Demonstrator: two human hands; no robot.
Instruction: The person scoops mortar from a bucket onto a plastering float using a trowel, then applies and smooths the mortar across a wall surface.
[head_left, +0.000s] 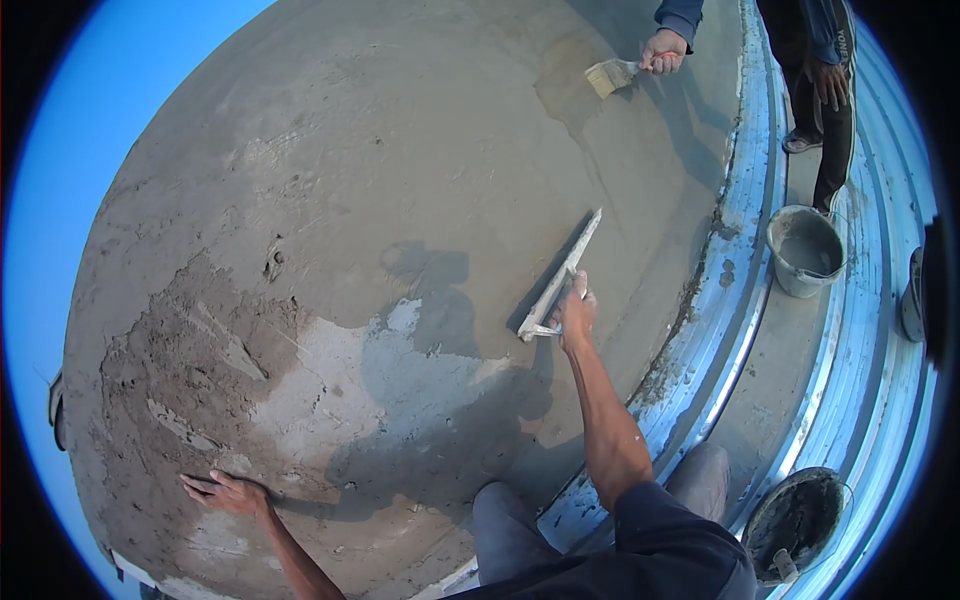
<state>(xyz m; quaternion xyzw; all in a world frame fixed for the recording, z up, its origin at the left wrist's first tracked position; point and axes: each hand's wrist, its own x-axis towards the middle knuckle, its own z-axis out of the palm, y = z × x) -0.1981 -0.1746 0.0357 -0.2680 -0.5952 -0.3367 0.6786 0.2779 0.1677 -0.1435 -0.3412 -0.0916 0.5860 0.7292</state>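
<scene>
My right hand (575,312) is wrapped round the handle of a plastering trowel (560,275). The long blade is seen nearly edge-on, close to the grey plastered dome (470,170); whether it touches the surface I cannot tell. Low on the left, my left hand (228,493) rests on the rough plaster with its fingers spread, holding nothing. Between my hands lies a paler patch (330,385) with uneven edges, partly under my shadow. Darker, coarse mortar (190,345) covers the area above my left hand.
At the upper right, another person's hand (663,52) holds a wide brush (612,76) against a wet patch. A bucket (806,252) stands on the right ledge by that person's feet. Another bucket with dark mortar (795,520) sits beside my knee. Corrugated metal sheets (690,350) border the dome.
</scene>
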